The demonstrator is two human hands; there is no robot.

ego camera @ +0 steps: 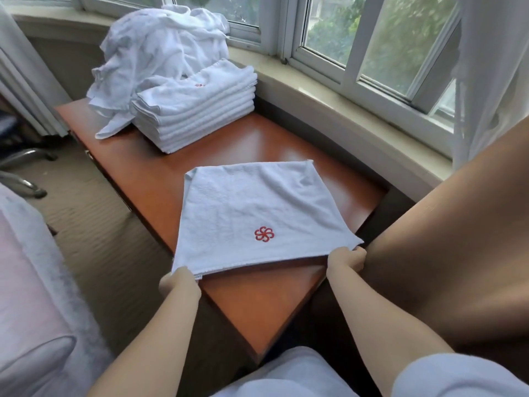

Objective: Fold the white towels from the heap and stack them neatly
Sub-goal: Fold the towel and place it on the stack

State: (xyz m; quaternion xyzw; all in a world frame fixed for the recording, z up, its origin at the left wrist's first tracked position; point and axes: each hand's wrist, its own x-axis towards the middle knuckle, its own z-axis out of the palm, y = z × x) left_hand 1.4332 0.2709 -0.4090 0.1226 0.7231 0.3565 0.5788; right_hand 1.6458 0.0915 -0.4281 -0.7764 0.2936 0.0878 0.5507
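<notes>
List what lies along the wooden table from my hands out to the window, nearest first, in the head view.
Left hand and right hand gripping the near corners of the half-folded towel → bare table → stack of folded towels → unfolded heap.

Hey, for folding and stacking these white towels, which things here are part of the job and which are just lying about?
Part of the job:
- folded towel, gripped at its near corners by the left hand and right hand
- stack of folded towels
- heap of unfolded towels
- wooden table

Just lying about:
- window
- curtain
- chair base
</notes>
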